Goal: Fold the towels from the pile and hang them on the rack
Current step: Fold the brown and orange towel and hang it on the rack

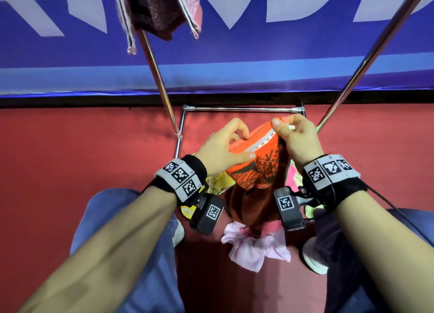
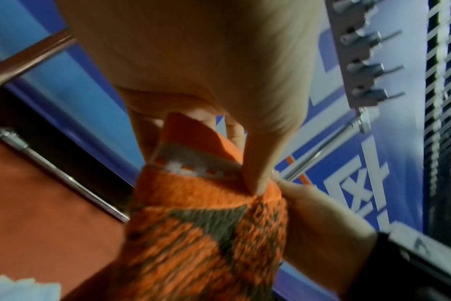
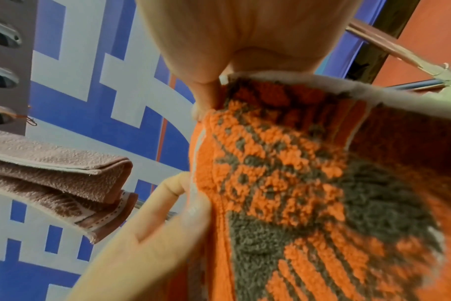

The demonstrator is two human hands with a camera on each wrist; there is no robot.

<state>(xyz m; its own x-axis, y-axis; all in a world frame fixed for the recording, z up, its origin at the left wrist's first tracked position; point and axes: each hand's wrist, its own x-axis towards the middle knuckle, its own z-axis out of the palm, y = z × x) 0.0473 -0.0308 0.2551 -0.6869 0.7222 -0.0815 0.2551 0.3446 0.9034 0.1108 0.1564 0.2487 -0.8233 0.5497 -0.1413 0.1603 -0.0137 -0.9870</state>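
An orange towel (image 1: 257, 164) with a dark pattern and a white-striped hem hangs between both hands, above the pile. My left hand (image 1: 246, 146) pinches its upper hem at the left, thumb on the front, fingers curled behind. My right hand (image 1: 283, 124) pinches the top right corner by a small white tag. The left wrist view shows the left thumb (image 2: 258, 163) pressed on the orange towel (image 2: 206, 213). In the right wrist view, the right hand's fingertips (image 3: 206, 95) grip the orange towel (image 3: 309, 183). A folded pink towel (image 1: 164, 7) hangs on the rack.
The chrome rack's low bar (image 1: 242, 109) and slanted legs (image 1: 157, 78) stand just ahead on the red floor. The pile below holds a pale pink towel (image 1: 256, 247) and a yellow one (image 1: 220, 183). My shoes and legs flank the pile. A blue banner is behind.
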